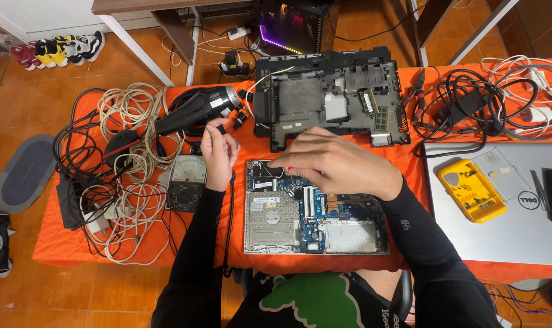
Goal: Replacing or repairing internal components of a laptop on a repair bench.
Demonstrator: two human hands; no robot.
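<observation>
A blue laptop motherboard in its silver frame lies in front of me on the orange cloth. My right hand rests over its upper edge, fingers curled down near thin wires; what they pinch is hidden. My left hand hovers just left of the board, fingers closed around a small dark part, next to a black cable. Behind the board lies the black laptop bottom case, turned inside up.
An analog multimeter and tangled white and black cables lie at left, with a black hot-air blower. At right sit a closed silver laptop, a yellow parts box and more cables.
</observation>
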